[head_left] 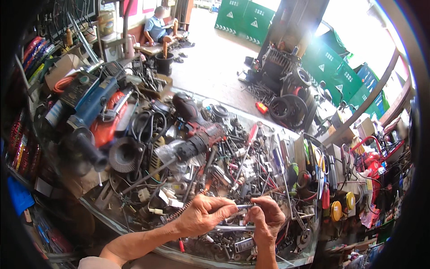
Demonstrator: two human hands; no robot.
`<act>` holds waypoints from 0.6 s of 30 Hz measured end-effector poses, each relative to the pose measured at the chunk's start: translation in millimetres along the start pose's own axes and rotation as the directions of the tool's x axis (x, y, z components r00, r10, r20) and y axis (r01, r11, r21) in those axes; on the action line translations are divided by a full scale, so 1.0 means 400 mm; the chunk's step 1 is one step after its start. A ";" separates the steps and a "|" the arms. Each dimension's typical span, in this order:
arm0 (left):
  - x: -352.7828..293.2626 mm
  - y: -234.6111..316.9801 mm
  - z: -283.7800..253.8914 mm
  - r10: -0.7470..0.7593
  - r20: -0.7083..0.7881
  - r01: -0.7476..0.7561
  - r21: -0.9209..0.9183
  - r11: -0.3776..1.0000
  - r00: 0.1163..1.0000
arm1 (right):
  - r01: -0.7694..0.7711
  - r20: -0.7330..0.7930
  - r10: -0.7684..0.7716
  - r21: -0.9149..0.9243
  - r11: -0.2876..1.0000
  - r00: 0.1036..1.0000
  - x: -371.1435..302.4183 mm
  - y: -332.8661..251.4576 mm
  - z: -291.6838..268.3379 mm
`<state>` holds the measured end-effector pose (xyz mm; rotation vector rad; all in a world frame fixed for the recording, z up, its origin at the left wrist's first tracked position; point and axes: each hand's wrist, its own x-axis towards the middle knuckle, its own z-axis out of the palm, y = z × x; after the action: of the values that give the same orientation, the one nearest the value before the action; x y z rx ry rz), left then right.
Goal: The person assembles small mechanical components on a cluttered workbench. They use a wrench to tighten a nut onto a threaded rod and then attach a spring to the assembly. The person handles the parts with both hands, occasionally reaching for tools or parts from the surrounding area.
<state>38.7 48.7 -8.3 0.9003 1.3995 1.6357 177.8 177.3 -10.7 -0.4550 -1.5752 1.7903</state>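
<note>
My left hand (205, 216) is closed in a pinch on one end of a short, thin metal rod (245, 206). The other end meets the thumb and bent fingers of my right hand (267, 218), which pinches it too. What kind of part the rod is cannot be made out. Both hands are above the near part of a bench strewn with tools and loose parts. A coil spring (178, 213) lies close to my left wrist. Farther off, a red and black cordless drill (197, 134) rests on the heap, a long bit in its chuck.
At left are a blue power tool (92, 104), a wire cup brush (124, 154) and cables. Scissors (320, 172) and two yellow tape measures (337, 210) sit along the right side. Tyres (289, 107) lie on the floor beyond, and a seated person (156, 30) is far back.
</note>
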 end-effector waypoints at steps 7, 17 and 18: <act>-0.001 0.019 -0.017 -0.015 0.074 0.010 0.061 0.998 0.997 | -0.072 0.055 0.078 -0.100 0.992 0.995 0.008 -0.031 -0.006; -0.022 -0.008 -0.050 0.212 0.141 -0.241 0.244 0.939 0.967 | 0.030 0.047 -0.010 -0.445 0.895 0.999 -0.007 0.005 0.003; -0.024 -0.012 -0.052 0.215 0.147 -0.246 0.239 0.939 0.965 | 0.025 0.048 -0.003 -0.448 0.894 0.999 -0.007 0.008 0.003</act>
<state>25.1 31.4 -16.2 1.3344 1.4882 1.5613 178.2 174.3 -14.1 -0.6160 -2.0272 1.4231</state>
